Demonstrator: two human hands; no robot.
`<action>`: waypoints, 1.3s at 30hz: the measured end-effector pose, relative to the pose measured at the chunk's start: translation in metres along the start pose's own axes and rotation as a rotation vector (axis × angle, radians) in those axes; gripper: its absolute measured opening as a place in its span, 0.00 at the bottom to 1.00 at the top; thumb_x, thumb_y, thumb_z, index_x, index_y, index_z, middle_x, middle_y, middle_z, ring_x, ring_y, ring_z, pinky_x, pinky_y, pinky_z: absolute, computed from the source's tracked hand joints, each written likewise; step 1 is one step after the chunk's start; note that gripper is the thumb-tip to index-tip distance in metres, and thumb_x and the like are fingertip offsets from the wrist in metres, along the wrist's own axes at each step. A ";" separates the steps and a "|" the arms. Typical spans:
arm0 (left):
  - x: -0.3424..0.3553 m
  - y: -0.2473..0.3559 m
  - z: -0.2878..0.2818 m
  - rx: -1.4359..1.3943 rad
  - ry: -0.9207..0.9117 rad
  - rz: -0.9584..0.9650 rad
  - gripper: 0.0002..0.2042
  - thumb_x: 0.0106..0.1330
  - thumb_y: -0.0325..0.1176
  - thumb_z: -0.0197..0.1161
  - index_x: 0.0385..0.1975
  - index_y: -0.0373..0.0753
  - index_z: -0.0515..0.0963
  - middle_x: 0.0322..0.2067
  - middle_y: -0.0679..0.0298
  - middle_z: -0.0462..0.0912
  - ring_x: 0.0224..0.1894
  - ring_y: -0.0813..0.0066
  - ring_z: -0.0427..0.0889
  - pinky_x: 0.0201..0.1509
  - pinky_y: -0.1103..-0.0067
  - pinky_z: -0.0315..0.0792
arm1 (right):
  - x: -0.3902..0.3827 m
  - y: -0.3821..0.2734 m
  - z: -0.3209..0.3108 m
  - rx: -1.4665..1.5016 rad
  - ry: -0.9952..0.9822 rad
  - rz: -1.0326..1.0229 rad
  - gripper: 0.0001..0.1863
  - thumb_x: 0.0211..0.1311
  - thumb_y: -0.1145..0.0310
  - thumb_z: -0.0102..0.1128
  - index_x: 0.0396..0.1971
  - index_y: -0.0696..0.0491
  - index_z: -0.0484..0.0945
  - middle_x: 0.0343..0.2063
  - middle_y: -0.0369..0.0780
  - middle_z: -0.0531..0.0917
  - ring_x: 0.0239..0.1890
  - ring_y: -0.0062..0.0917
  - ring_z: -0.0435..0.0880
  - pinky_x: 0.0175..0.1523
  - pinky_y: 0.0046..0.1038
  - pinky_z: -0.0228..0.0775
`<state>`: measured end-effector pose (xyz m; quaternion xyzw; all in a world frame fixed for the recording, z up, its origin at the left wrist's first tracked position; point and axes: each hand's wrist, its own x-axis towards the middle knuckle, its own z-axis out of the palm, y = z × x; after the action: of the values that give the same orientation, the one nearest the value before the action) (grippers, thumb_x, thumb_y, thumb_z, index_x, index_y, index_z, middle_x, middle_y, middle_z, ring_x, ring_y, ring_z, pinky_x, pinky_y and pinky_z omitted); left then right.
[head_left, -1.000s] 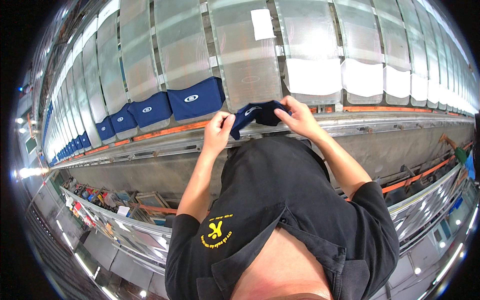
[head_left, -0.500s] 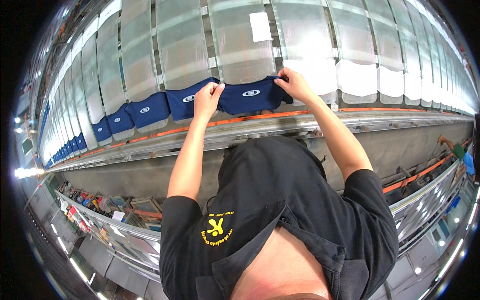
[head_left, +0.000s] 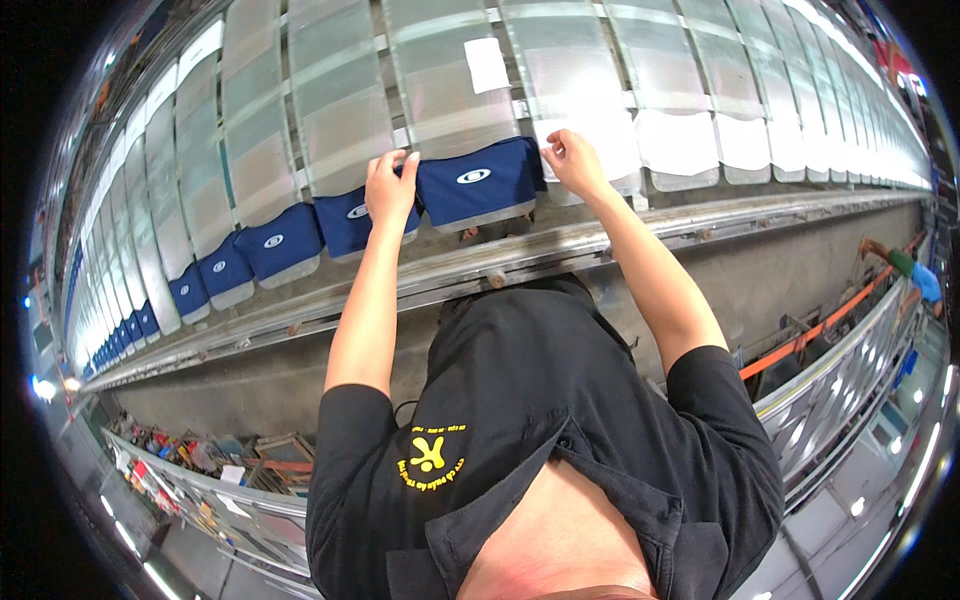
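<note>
Both hands pinch one navy cloth sleeve (head_left: 478, 182) at its upper corners — left hand (head_left: 390, 186) at the left corner, right hand (head_left: 570, 160) at the right. It sits on the lower end of a grey metal form (head_left: 450, 85). Pulling both corners evenly should keep it straight. Neighbouring sleeves (head_left: 280, 243) crowd the left; bare forms (head_left: 690, 140) stand right, and a metal rail (head_left: 560, 255) runs just below.

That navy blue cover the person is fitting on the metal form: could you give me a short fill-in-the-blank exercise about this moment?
1. The left hand and right hand grip the two upper corners of a ____ blue cover.
2. The oval mark on that cover is ____.
3. The covered forms run on toward the person's ____ side.
4. The person's shirt is ____ with a yellow print.

Missing words: navy; white; left; black
</note>
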<state>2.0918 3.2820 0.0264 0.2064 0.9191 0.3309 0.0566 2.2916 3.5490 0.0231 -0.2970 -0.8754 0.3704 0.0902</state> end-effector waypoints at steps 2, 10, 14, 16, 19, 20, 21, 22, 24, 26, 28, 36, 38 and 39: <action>-0.015 0.010 -0.001 -0.098 -0.015 -0.002 0.15 0.67 0.47 0.65 0.40 0.40 0.83 0.36 0.58 0.83 0.40 0.62 0.84 0.45 0.69 0.76 | -0.018 0.011 -0.022 0.003 -0.017 0.093 0.15 0.59 0.65 0.67 0.41 0.58 0.79 0.32 0.45 0.83 0.36 0.36 0.83 0.44 0.35 0.75; -0.048 0.094 0.080 -0.409 -0.566 -0.193 0.19 0.68 0.47 0.65 0.45 0.37 0.82 0.26 0.64 0.86 0.30 0.80 0.83 0.39 0.79 0.75 | -0.019 0.098 -0.108 0.032 0.071 0.338 0.18 0.65 0.61 0.62 0.49 0.56 0.79 0.34 0.45 0.86 0.38 0.34 0.85 0.46 0.34 0.76; -0.024 0.138 0.137 -0.322 -0.479 -0.209 0.20 0.69 0.43 0.63 0.53 0.34 0.78 0.24 0.59 0.86 0.28 0.75 0.84 0.38 0.76 0.76 | 0.016 0.154 -0.107 0.094 0.049 0.332 0.18 0.68 0.59 0.58 0.51 0.54 0.79 0.31 0.43 0.86 0.35 0.31 0.85 0.44 0.32 0.76; -0.011 0.136 0.163 -0.340 -0.448 -0.238 0.20 0.69 0.33 0.60 0.58 0.33 0.75 0.36 0.54 0.87 0.35 0.72 0.85 0.44 0.75 0.76 | 0.040 0.160 -0.095 0.017 0.007 0.345 0.19 0.72 0.58 0.50 0.53 0.54 0.79 0.39 0.50 0.86 0.44 0.41 0.87 0.50 0.40 0.77; 0.005 0.104 0.190 -0.265 -0.390 -0.163 0.21 0.64 0.27 0.57 0.57 0.30 0.75 0.44 0.50 0.85 0.43 0.65 0.84 0.53 0.71 0.75 | 0.070 0.152 -0.084 0.045 -0.141 0.314 0.19 0.67 0.66 0.46 0.52 0.57 0.78 0.41 0.53 0.85 0.46 0.47 0.85 0.53 0.44 0.76; 0.006 0.102 0.195 -0.144 -0.393 -0.221 0.19 0.62 0.28 0.59 0.54 0.30 0.76 0.34 0.54 0.84 0.34 0.65 0.83 0.44 0.70 0.77 | 0.070 0.152 -0.086 0.044 -0.194 0.295 0.19 0.63 0.67 0.50 0.51 0.56 0.79 0.37 0.53 0.85 0.44 0.47 0.85 0.51 0.45 0.76; 0.006 0.095 0.199 -0.118 -0.339 -0.151 0.17 0.62 0.32 0.61 0.48 0.29 0.79 0.26 0.58 0.82 0.28 0.68 0.81 0.36 0.70 0.76 | 0.071 0.150 -0.088 0.069 -0.174 0.311 0.17 0.62 0.66 0.51 0.46 0.55 0.81 0.37 0.52 0.86 0.44 0.48 0.85 0.49 0.46 0.76; -0.001 0.111 0.196 -0.123 -0.359 -0.214 0.13 0.63 0.33 0.61 0.41 0.29 0.79 0.25 0.58 0.81 0.29 0.67 0.82 0.36 0.71 0.76 | 0.065 0.150 -0.100 0.044 -0.178 0.259 0.14 0.61 0.66 0.52 0.40 0.56 0.83 0.37 0.51 0.86 0.42 0.48 0.85 0.48 0.46 0.76; 0.002 0.083 0.174 0.036 -0.279 -0.117 0.10 0.65 0.34 0.62 0.33 0.32 0.80 0.25 0.53 0.83 0.29 0.60 0.82 0.38 0.66 0.75 | 0.069 0.131 -0.110 0.021 -0.230 0.252 0.12 0.60 0.66 0.53 0.33 0.55 0.83 0.35 0.49 0.85 0.41 0.48 0.84 0.45 0.47 0.75; 0.002 0.129 0.171 0.121 -0.266 0.011 0.10 0.65 0.35 0.61 0.30 0.32 0.78 0.27 0.51 0.82 0.30 0.57 0.81 0.38 0.65 0.74 | 0.065 0.153 -0.114 -0.021 -0.122 0.117 0.11 0.61 0.66 0.53 0.32 0.56 0.81 0.33 0.49 0.83 0.40 0.49 0.83 0.44 0.48 0.74; -0.004 0.161 0.159 0.153 -0.223 0.082 0.10 0.65 0.34 0.60 0.30 0.32 0.76 0.27 0.51 0.80 0.30 0.55 0.80 0.38 0.64 0.73 | 0.062 0.152 -0.121 0.012 -0.092 -0.052 0.10 0.61 0.67 0.53 0.32 0.58 0.78 0.34 0.51 0.82 0.41 0.49 0.82 0.43 0.49 0.74; -0.040 0.193 0.178 -0.024 -0.277 -0.149 0.17 0.73 0.42 0.56 0.34 0.30 0.74 0.28 0.49 0.81 0.33 0.60 0.80 0.42 0.66 0.73 | 0.045 0.116 -0.094 0.494 0.049 0.252 0.14 0.72 0.62 0.48 0.40 0.61 0.70 0.28 0.59 0.82 0.34 0.58 0.82 0.40 0.54 0.71; -0.040 0.195 0.187 -0.090 -0.350 -0.194 0.19 0.74 0.43 0.56 0.34 0.28 0.75 0.28 0.53 0.82 0.31 0.63 0.80 0.40 0.68 0.73 | 0.047 0.116 -0.086 0.506 0.038 0.374 0.17 0.72 0.58 0.50 0.40 0.60 0.72 0.29 0.58 0.82 0.35 0.56 0.82 0.41 0.52 0.71; -0.042 0.201 0.186 -0.151 -0.405 -0.249 0.19 0.74 0.42 0.56 0.34 0.27 0.76 0.27 0.55 0.82 0.30 0.64 0.80 0.40 0.69 0.73 | 0.044 0.113 -0.089 0.486 -0.022 0.329 0.20 0.71 0.55 0.52 0.39 0.60 0.74 0.30 0.57 0.82 0.35 0.55 0.83 0.42 0.50 0.72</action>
<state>2.2434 3.5134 0.0080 0.1489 0.8801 0.3409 0.2950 2.3407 3.6893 0.0041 -0.4006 -0.7020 0.5822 0.0880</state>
